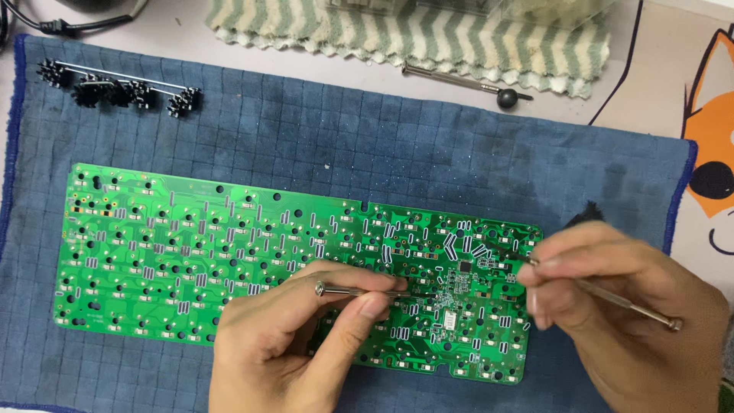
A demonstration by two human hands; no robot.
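Observation:
A long green keyboard circuit board lies flat on a dark blue cloth. My left hand grips a thin metal screwdriver that lies nearly level, its tip over the chips at the board's right-middle. My right hand pinches a second slim metal tool; its tip reaches toward the board's upper right, near a black square chip. Both hands hover over the right end of the board.
Black stabilizer parts on wire bars rest at the cloth's top left. A screwdriver with a black ball end lies by a striped green-and-white towel. An orange-and-white cartoon mat shows at the right. A black cable sits at the top left.

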